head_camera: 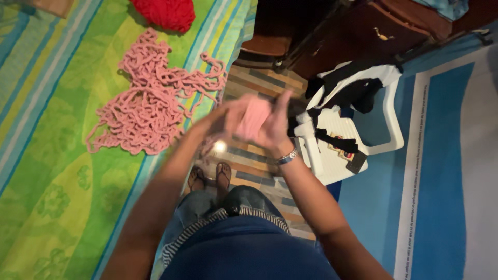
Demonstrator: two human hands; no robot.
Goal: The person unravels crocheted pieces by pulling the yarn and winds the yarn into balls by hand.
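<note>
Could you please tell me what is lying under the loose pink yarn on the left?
The loose pink yarn lies on a green striped bedsheet, whose flower pattern shows around it. The part of the sheet directly beneath the yarn is covered, so nothing there can be seen.

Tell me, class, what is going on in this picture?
A seated person holds a small bundle of pink yarn between both hands, the left hand and the right hand, blurred in the picture. A loose heap of the same pink yarn lies on the green striped bedspread to the left, near a red ball of yarn.
</note>
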